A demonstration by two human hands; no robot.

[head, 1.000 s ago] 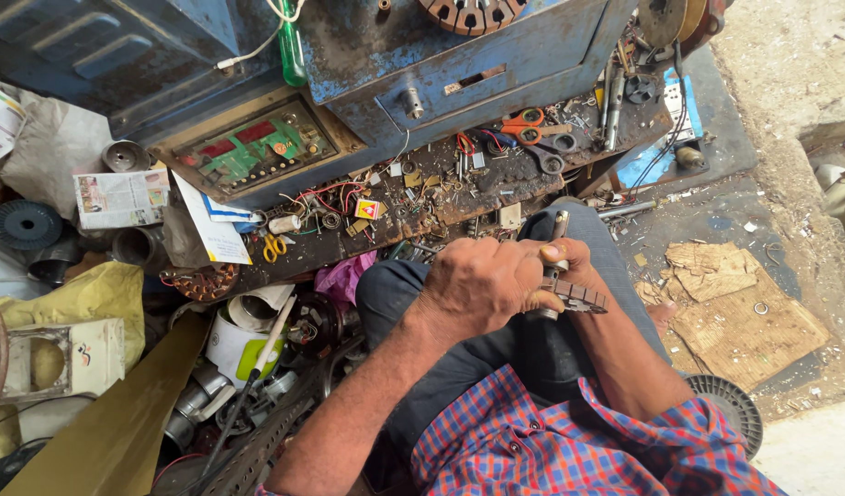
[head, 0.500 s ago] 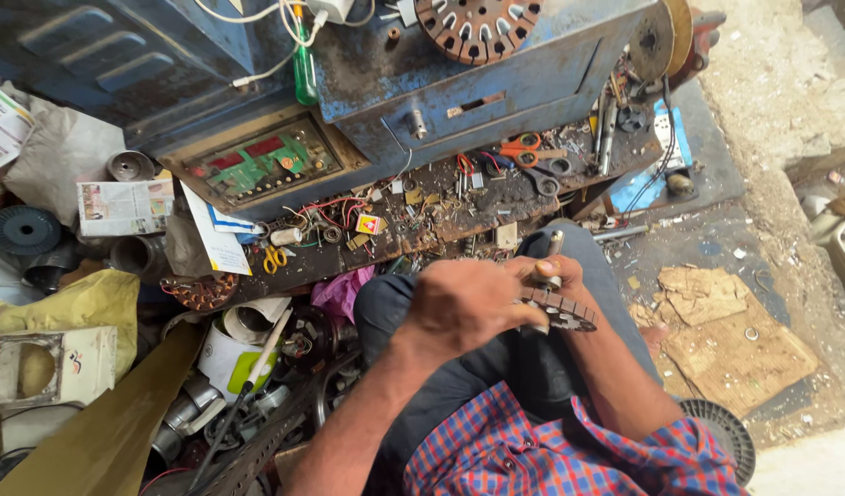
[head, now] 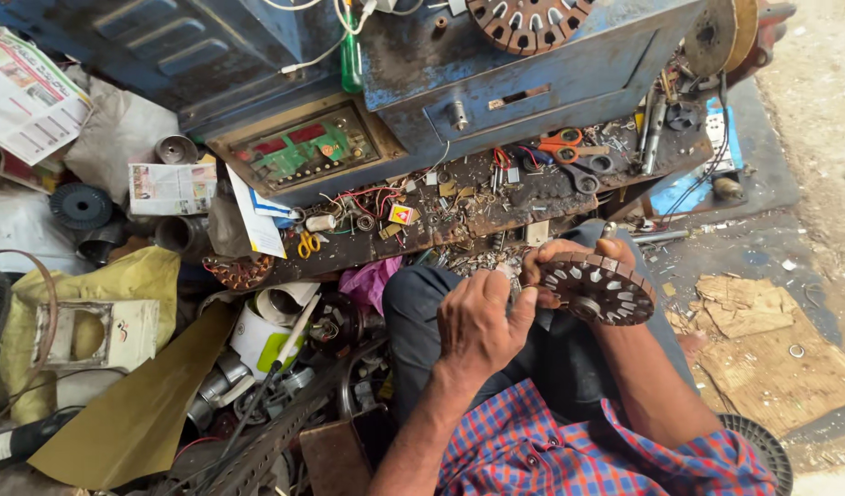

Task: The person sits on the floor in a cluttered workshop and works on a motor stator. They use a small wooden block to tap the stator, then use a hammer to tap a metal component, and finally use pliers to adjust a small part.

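My right hand (head: 558, 253) holds a round, dark slotted motor stator core (head: 598, 290) over my lap, its flat face turned up towards me. The hand sits mostly behind the core, with fingertips showing at its upper rim. My left hand (head: 480, 328) is curled just left of the core, thumb and fingertips pinched at its left rim. Whether anything small lies between those fingers is hidden. Both forearms come out of a red and blue checked shirt (head: 569, 450).
A blue metal cabinet (head: 569, 83) and a cluttered bench ledge (head: 459, 216) stand ahead, with orange scissors (head: 562, 141), yellow scissors (head: 307, 244) and a green counter panel (head: 298, 150). Another stator (head: 525, 20) lies on top. Left: newspaper (head: 23, 96), tape rolls. Right: torn cardboard (head: 762, 349).
The stator core has turned from nearly edge-on to face up. My left hand has slid down and left off the top of it to its left rim.
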